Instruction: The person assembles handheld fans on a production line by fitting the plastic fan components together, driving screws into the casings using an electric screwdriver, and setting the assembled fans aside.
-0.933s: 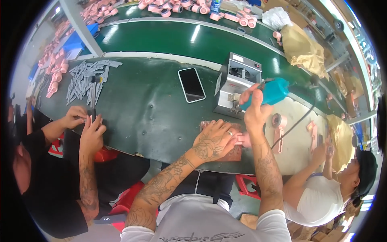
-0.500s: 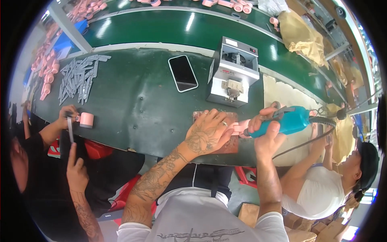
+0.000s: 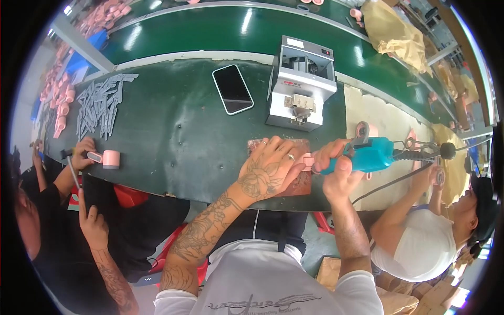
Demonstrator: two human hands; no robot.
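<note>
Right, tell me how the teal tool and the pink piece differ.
Colour: the teal tool is blue-green; the pink piece is pale pink. Hold: the right hand grips the teal tool, while the left hand holds the pink piece. Visibility: the teal tool's body shows largely uncovered; the pink piece is partly hidden. Both are held by hand.

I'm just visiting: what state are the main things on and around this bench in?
Phone: lying flat, screen dark.
Machine: upright; can't tell whether it's running.
Teal tool: gripped in the right hand; can't tell whether it's on.
Pink part: held by the left hand, partly hidden.
Red block: lying flat, partly covered.
Grey strips: loose, heaped.
Paper bag: crumpled.
</note>
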